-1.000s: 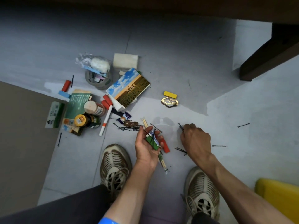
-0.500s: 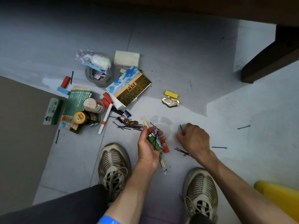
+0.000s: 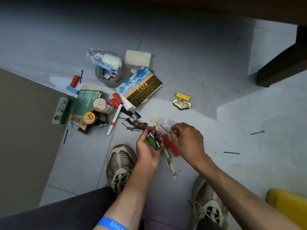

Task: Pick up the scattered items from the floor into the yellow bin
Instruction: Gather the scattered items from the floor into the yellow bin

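Note:
My left hand is closed around a small green packet together with black hairpins. My right hand pinches one black hairpin just to the right of it, above the floor. Under the hands lie a red block and a wrapped pair of chopsticks. A bunch of hairpins lies to the left, and two single pins lie to the right. The yellow bin shows only its corner at the bottom right.
A pile sits at the upper left: a postcard box, tape roll, two jars, white marker, green leaflet. A gold clip and yellow block lie apart. A dark furniture leg stands upper right. My shoes flank the hands.
My right hand has lifted off the floor with a hairpin and moved left toward my left hand. The red block it covered now shows. My left hand has stayed in place.

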